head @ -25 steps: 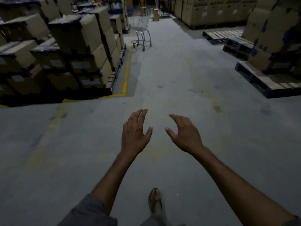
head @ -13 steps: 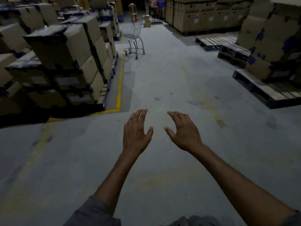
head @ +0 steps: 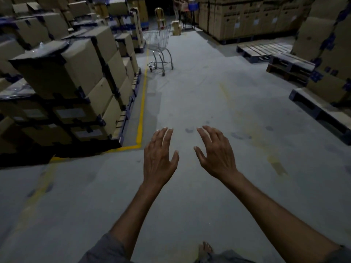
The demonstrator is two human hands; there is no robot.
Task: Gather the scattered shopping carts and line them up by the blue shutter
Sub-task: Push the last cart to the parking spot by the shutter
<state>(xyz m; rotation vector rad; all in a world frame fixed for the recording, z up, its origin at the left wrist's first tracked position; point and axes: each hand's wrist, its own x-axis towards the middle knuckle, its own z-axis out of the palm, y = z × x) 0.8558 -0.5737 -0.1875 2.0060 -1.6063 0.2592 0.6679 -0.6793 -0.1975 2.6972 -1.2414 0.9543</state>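
Observation:
A single wire shopping cart (head: 159, 48) stands ahead in the aisle, close to the yellow floor line (head: 142, 105) and the left stacks. It is well beyond my reach. My left hand (head: 159, 158) and my right hand (head: 215, 153) are stretched out in front of me, side by side, fingers spread and relaxed, holding nothing. No blue shutter is in sight.
Stacked cardboard boxes (head: 72, 80) on pallets line the left side. Wooden pallets (head: 266, 50) and more box stacks (head: 326, 54) stand on the right. At the far end are a chair (head: 160, 16), a small box (head: 176, 27) and a person (head: 177, 4). The grey concrete aisle runs between.
I have walked forward along the aisle; the cart and the left box stacks appear larger and closer. My hands keep the same open pose.

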